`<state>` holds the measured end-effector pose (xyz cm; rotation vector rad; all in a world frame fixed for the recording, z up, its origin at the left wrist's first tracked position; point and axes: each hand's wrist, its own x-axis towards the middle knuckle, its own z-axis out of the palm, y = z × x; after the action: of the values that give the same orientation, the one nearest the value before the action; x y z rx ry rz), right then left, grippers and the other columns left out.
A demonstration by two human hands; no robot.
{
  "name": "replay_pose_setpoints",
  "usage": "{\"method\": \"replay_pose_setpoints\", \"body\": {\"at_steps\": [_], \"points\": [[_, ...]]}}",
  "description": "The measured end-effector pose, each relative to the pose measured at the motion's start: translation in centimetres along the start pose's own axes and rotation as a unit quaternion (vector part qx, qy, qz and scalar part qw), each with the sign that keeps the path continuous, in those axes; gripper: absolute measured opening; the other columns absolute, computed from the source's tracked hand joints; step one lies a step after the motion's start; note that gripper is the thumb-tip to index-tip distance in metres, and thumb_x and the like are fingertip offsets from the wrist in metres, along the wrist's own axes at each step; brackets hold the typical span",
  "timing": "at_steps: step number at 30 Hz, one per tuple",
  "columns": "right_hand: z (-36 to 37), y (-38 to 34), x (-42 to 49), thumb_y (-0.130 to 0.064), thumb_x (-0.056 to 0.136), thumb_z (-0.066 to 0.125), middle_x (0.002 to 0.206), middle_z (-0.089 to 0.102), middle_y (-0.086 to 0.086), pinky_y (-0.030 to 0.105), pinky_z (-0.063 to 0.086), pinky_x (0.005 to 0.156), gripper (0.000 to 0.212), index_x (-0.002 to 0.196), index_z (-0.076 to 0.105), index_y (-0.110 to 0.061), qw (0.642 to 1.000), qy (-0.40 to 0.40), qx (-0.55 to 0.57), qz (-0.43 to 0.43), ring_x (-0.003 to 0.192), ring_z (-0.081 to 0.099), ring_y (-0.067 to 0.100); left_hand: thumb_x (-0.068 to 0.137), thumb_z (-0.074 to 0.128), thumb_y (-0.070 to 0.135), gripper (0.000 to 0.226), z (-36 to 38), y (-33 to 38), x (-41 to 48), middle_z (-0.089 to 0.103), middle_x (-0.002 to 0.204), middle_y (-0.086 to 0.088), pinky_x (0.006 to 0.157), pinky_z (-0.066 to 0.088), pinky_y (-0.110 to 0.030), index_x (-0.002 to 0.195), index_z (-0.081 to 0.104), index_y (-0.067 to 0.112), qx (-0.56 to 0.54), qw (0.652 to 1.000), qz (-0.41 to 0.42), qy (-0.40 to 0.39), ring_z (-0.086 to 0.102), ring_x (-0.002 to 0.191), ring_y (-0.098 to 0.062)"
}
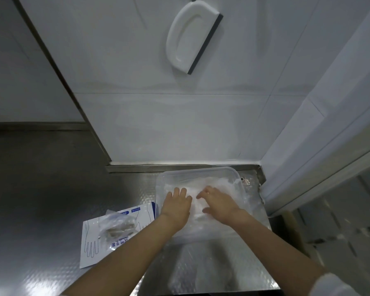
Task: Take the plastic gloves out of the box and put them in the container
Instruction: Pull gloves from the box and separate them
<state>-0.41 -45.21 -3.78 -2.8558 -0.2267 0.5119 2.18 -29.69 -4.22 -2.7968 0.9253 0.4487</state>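
A clear plastic container (201,170) stands on the steel counter against the wall. Inside it lies a pile of thin clear plastic gloves (218,184). My left hand (176,205) rests flat on the pile, fingers spread. My right hand (219,202) lies palm down on the gloves beside it, fingers pointing left. Neither hand visibly grips anything. The white and blue glove box (96,242) lies flat to the left of the container, with a crumpled clear wrapper (115,225) on top of it.
The steel counter (51,189) stretches to the left. A white squeegee (192,37) hangs on the tiled wall above. A white wall corner (308,146) closes off the right side. The counter's front edge is near the bottom.
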Motion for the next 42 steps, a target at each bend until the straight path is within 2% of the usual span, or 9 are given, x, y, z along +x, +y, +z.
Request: {"method": "replay_pose_setpoints", "body": {"at_steps": [8,17,20,23,26,29,35,39,42], "points": [[1.4,2.1,0.3,-0.036,0.084,0.068,0.146,0.032,0.002,0.032,0.033,0.105,0.072,0.144,0.030,-0.023,0.996,-0.065,-0.054,0.039,0.133,0.031,0.020,0.083,0.067,0.012,0.076,1.8,0.4,1.0,0.019,0.147,-0.016,0.106,0.036,-0.045,0.143,0.021,0.016,0.005,0.994,-0.020,-0.112,0.025,0.133,-0.045],[0.9,1.4,0.3,-0.028,0.088,0.064,0.151,0.028,0.007,0.034,0.022,0.112,0.072,0.148,0.025,-0.020,0.991,-0.107,-0.058,0.054,0.139,0.025,0.025,0.090,0.060,0.016,0.071,1.6,0.2,0.7,0.009,0.154,-0.016,0.110,0.029,-0.045,0.147,0.017,0.017,0.036,0.990,0.005,-0.136,0.017,0.139,-0.041],[-0.7,-0.2,-0.5,-0.019,0.094,0.056,0.147,0.035,0.007,0.034,0.031,0.109,0.061,0.147,0.026,-0.020,0.997,-0.048,0.027,0.054,0.133,0.036,0.025,0.095,0.052,0.019,0.053,0.3,-0.5,-0.3,0.030,0.146,-0.015,0.108,0.028,-0.044,0.142,0.029,0.012,0.060,0.994,0.050,-0.072,0.033,0.132,-0.034],[-2.3,-2.4,-2.1,-0.020,0.099,0.045,0.132,0.055,0.000,0.028,0.043,0.093,0.037,0.136,0.045,-0.022,0.995,0.058,0.071,0.049,0.116,0.054,0.016,0.096,0.043,0.014,0.042,-1.7,-2.1,-2.2,0.043,0.137,-0.007,0.109,0.022,-0.039,0.138,0.037,0.015,-0.013,0.995,0.073,0.062,0.042,0.125,-0.027],[-2.8,-5.7,-3.5,-0.020,0.099,0.043,0.120,0.059,-0.006,0.021,0.043,0.086,0.030,0.128,0.051,-0.023,0.981,0.137,0.136,0.019,0.105,0.057,0.010,0.093,0.046,0.011,0.040,-2.8,-4.9,-5.3,0.048,0.133,0.001,0.106,0.022,-0.030,0.131,0.046,0.020,-0.133,0.978,0.034,0.159,0.043,0.125,-0.020],[-2.3,-9.7,-3.9,-0.015,0.099,0.045,0.121,0.053,-0.002,0.022,0.045,0.090,0.031,0.129,0.050,-0.018,0.966,0.184,0.168,-0.060,0.107,0.053,0.010,0.094,0.047,0.015,0.037,-1.7,-8.5,-8.6,0.045,0.134,0.004,0.108,0.023,-0.028,0.130,0.045,0.023,-0.183,0.967,-0.044,0.172,0.041,0.124,-0.014],[1.6,-16.8,-1.3,-0.004,0.094,0.048,0.144,0.035,0.005,0.032,0.039,0.101,0.053,0.143,0.030,-0.015,0.975,0.093,0.158,-0.127,0.127,0.041,0.022,0.092,0.051,0.037,0.052,3.4,-13.5,-12.4,0.036,0.141,0.001,0.101,0.028,-0.032,0.138,0.033,0.023,-0.191,0.965,-0.171,0.055,0.036,0.128,-0.020],[4.1,-19.0,1.5,-0.001,0.093,0.049,0.152,0.027,0.006,0.031,0.031,0.109,0.065,0.149,0.019,-0.013,0.978,0.014,0.205,-0.043,0.136,0.032,0.022,0.084,0.059,0.049,0.073,5.9,-14.6,-13.7,0.032,0.144,0.000,0.107,0.028,-0.034,0.143,0.024,0.026,-0.203,0.962,-0.183,-0.009,0.030,0.134,-0.021],[5.3,-19.3,3.1,-0.006,0.094,0.051,0.149,0.033,0.008,0.030,0.028,0.110,0.061,0.148,0.023,-0.012,0.985,-0.006,0.174,-0.005,0.136,0.032,0.022,0.083,0.062,0.048,0.076,6.5,-14.8,-13.9,0.027,0.147,0.000,0.109,0.027,-0.034,0.144,0.024,0.023,-0.198,0.966,-0.168,-0.012,0.024,0.137,-0.020]]}}
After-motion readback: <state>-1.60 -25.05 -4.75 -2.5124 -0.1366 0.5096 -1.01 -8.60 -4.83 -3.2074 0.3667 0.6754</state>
